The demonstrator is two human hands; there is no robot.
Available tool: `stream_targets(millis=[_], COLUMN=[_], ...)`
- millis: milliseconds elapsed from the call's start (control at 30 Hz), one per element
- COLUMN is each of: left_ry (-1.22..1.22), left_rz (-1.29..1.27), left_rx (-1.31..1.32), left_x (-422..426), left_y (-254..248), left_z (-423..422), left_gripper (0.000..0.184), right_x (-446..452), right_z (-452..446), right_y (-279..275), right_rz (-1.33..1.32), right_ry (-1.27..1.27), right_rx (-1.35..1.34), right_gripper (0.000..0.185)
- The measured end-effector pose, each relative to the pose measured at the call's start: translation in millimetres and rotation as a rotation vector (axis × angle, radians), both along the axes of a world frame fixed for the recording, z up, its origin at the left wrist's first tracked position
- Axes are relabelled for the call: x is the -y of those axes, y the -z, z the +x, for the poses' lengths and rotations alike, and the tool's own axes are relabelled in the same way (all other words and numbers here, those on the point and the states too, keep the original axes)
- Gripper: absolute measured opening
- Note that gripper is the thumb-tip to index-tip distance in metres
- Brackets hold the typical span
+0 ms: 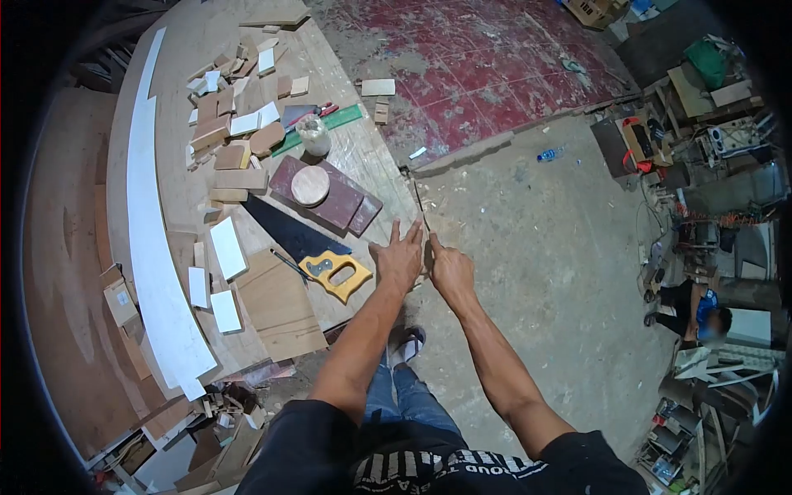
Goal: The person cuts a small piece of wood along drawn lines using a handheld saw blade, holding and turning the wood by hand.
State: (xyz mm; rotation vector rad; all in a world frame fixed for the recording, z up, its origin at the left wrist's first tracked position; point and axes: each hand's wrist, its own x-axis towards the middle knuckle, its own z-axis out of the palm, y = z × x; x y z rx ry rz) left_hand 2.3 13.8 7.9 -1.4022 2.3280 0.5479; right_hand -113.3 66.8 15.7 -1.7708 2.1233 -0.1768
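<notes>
My left hand [400, 260] lies on the right edge of the wooden worktable [375, 177], its fingers stretched forward and apart. Just off that edge, my right hand [452, 268] is closed, with the index finger pointing ahead along a thin dark strip [418, 196]. What the curled fingers grip is hidden. To the left of my left hand rests a handsaw with a yellow handle [316, 265] and a dark blade [285, 228]. Beyond it are reddish-brown boards [342, 202] topped by a round wooden disc [310, 186]. A pencil [289, 264] lies by the saw handle.
Small wood blocks [213, 132] are heaped on the table near a cloudy jar [313, 136] and a green strip [342, 116]. A long white curved panel [148, 247] runs along the left. A bottle [549, 154] lies on the floor; another person [697, 309] is at right.
</notes>
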Motion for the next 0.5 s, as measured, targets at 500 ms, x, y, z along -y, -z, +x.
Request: stream_targets(millis=[500], left_ry=[-0.024], left_rz=[-0.012], left_rx=[-0.015], left_x=[-1.5], left_y=[-9.1], left_z=[-3.1], left_gripper=[0.085], right_x=[13.0], right_z=[-14.1], right_y=[15.5], right_rz=[0.011], right_ry=[0.046], right_rx=[0.138], right_gripper=[0.048])
